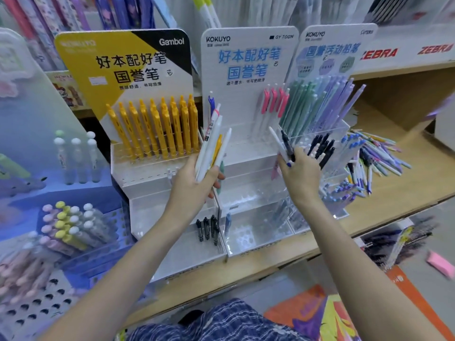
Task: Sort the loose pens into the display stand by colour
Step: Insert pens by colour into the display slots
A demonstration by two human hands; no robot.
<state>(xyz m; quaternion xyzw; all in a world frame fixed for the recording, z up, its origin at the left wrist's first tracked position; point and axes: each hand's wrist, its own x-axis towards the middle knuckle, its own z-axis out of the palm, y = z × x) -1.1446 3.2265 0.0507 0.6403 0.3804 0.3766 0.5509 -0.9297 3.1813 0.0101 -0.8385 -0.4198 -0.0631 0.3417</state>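
Observation:
My left hand (194, 183) grips a bundle of white pens (211, 146) with pink, yellow and blue clips, held upright in front of the middle Kokuyo display stand (248, 70). My right hand (299, 175) pinches a white pen with a dark clip (285, 145) just right of that stand, near a row of black-clip pens (322, 148). Pink-clip pens (273, 104) stand in the stand's top row. A pile of loose pens (376, 153) lies on the wooden shelf to the right. Yellow pens (157, 126) fill the left Gambol stand.
Green and purple pencils (320, 104) fill the right stand. Several black pens (208, 228) stand in the clear lower tray. A blue rack of pastel pens (71, 225) sits at the left. The wooden shelf edge (246, 274) runs across the front.

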